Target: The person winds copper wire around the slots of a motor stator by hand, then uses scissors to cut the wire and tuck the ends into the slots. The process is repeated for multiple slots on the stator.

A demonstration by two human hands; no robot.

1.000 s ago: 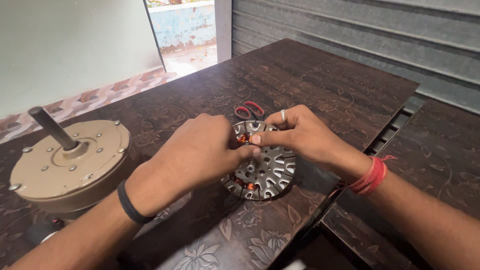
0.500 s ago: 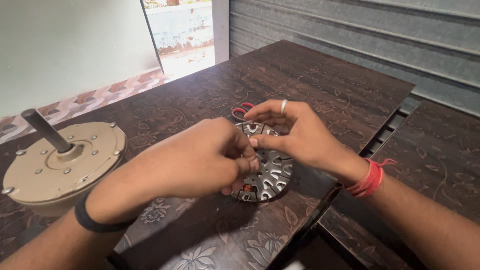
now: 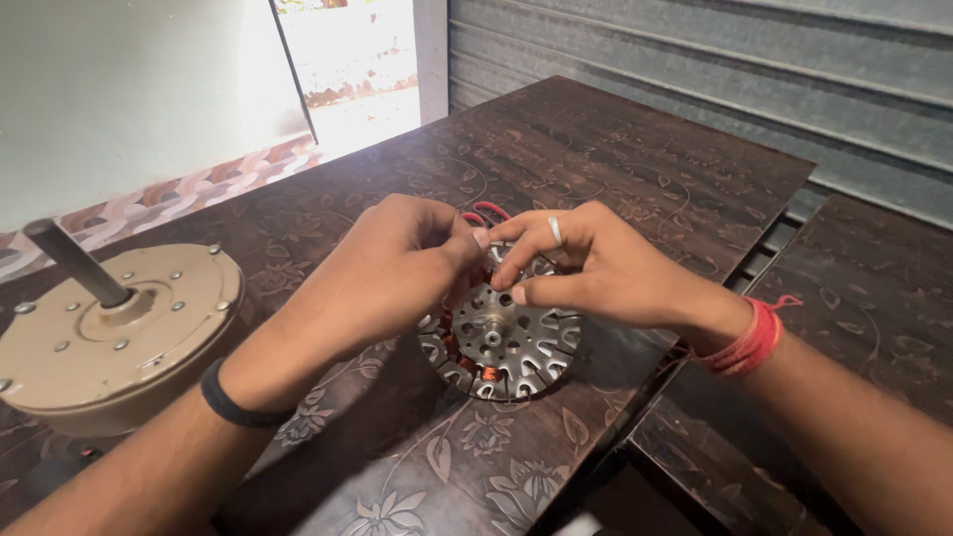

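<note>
Copper-wound motor stator (image 3: 501, 342) sits centre frame; I see left hand (image 3: 392, 273) and right hand (image 3: 586, 263) both pinching its upper rim by the red wires (image 3: 486, 210).

Two hands over the near middle: left hand (image 3: 397, 263), right hand (image 3: 586, 263). One slotted round metal stator (image 3: 501, 342) under them, one beige motor housing (image 3: 114, 333) with one shaft (image 3: 74, 260) at near left. Two dark patterned tables: one table (image 3: 615, 149) centre, a second table (image 3: 874, 288) right.
</note>
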